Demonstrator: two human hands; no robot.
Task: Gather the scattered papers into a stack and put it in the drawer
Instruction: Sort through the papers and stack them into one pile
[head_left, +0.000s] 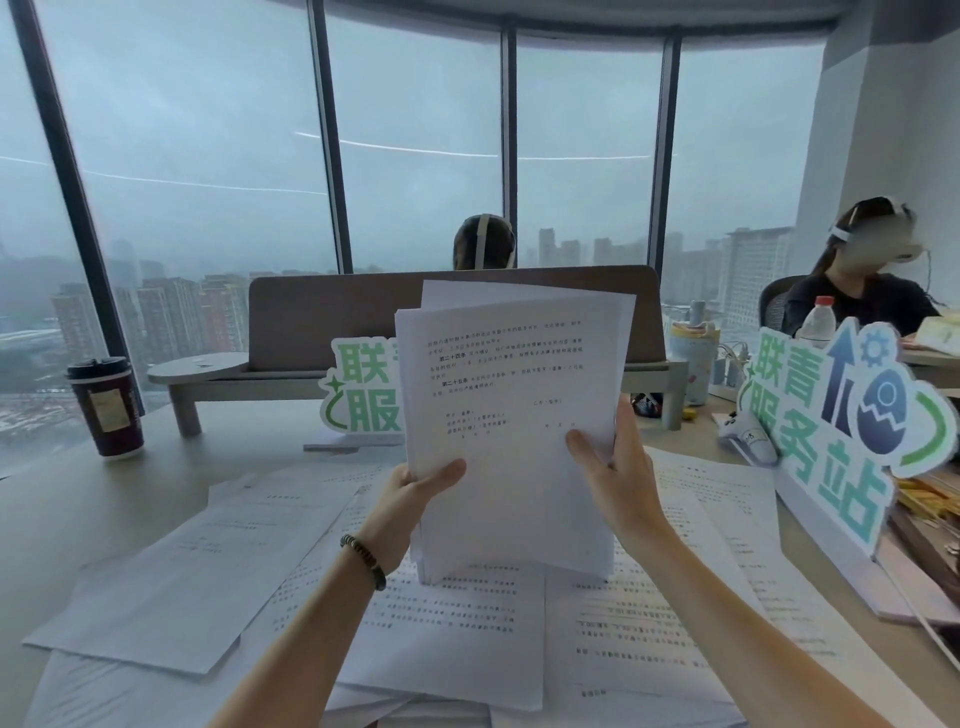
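Both hands, left hand (410, 491) and right hand (615, 473), are pinching an upright stack of papers (511, 415) by its sides above more sheets (457, 623) scattered across the tabletop (78, 499).

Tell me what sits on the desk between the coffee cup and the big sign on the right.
In the head view, between the coffee cup and the right sign: the desk shelf, a smaller sign, and the held stack.

dim overcast window (415, 130) backlight, fisheye-warped edges
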